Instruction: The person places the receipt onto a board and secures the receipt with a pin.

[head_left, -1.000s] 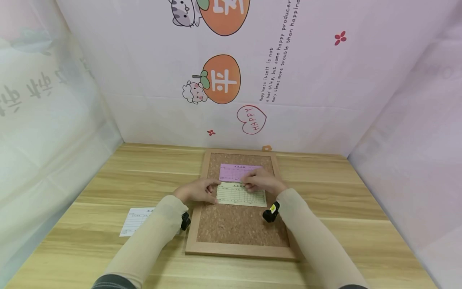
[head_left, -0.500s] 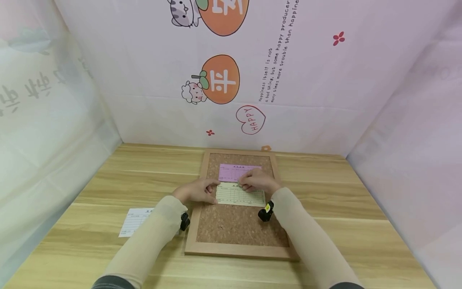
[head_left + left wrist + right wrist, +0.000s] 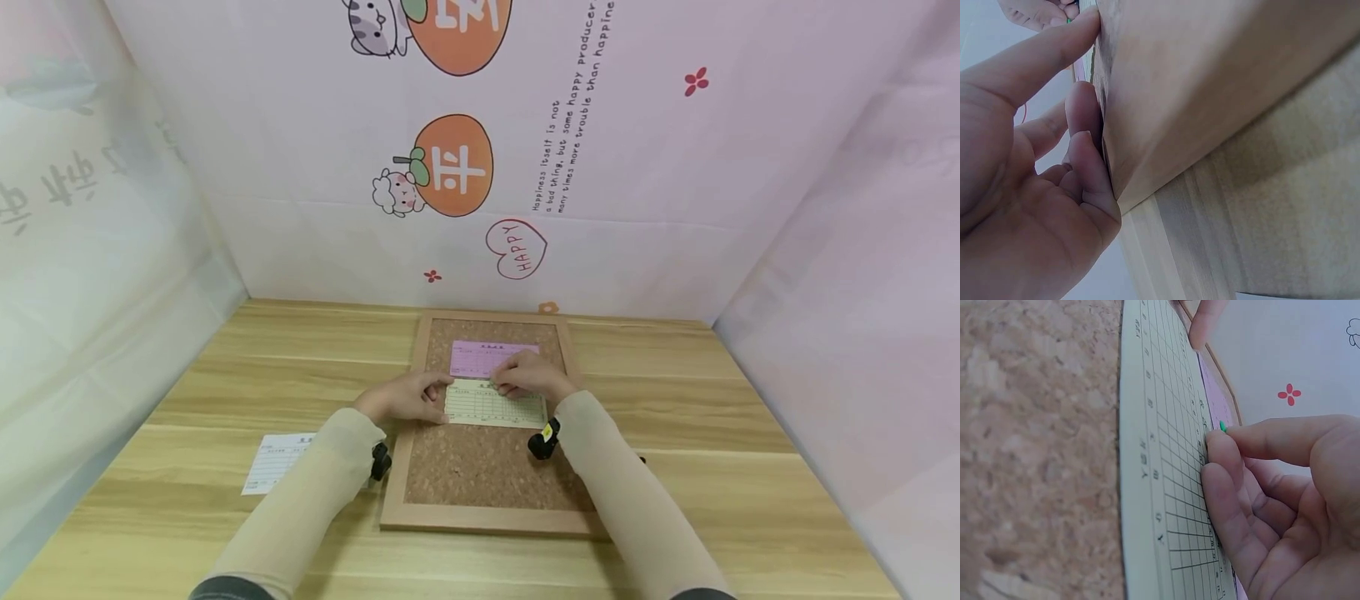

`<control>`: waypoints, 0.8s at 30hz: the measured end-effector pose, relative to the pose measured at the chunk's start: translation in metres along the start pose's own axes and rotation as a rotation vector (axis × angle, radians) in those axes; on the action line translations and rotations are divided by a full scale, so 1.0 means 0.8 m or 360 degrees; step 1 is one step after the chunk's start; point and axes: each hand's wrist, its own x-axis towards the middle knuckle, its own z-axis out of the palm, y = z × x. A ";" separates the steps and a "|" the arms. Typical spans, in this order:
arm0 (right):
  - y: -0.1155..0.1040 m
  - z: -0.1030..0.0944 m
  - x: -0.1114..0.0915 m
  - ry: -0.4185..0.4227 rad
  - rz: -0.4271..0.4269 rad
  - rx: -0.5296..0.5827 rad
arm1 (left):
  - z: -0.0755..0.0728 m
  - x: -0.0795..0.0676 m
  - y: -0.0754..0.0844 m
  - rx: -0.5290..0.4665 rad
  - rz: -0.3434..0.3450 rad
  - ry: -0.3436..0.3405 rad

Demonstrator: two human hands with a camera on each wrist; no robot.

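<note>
On the cork board (image 3: 495, 479) lies a pale yellow printed form slip (image 3: 480, 410), just below a purple slip (image 3: 474, 357) of the same kind. My left hand (image 3: 397, 397) spreads thumb and index finger to the yellow slip's left corners, while its other fingers bend against the board's wooden frame in the left wrist view. My right hand (image 3: 529, 375) pinches a small green pushpin (image 3: 1223, 427) between thumb and index finger at the yellow slip's top edge. Only the green head of the pin shows; its point is hidden.
A white form slip (image 3: 272, 462) lies on the wooden table (image 3: 187, 517) left of the board, partly covered by my left sleeve. A small black thing (image 3: 642, 459) peeks out beside my right sleeve. A printed cloth (image 3: 622, 267) stands behind the table.
My right hand has shifted slightly left along the yellow slip's top edge. The left hand keeps its place on the slip. The whole head view has drifted a little.
</note>
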 end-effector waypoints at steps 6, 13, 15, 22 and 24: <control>-0.001 0.002 0.002 0.0037 0.0011 -0.0048 | 0.000 0.000 -0.002 -0.0002 -0.0001 -0.0001; -0.002 0.004 0.003 0.0051 0.0019 -0.0075 | 0.000 0.000 0.000 -0.0014 0.0000 -0.0008; -0.002 0.004 0.003 0.0054 0.0018 -0.0080 | 0.000 0.000 0.000 -0.0012 0.0001 -0.0007; -0.003 0.005 0.003 0.0074 0.0029 -0.0107 | 0.000 -0.001 0.001 -0.0006 0.0000 -0.0005; -0.003 0.005 0.003 0.0077 0.0031 -0.0114 | 0.000 -0.001 0.001 -0.0005 0.0002 -0.0007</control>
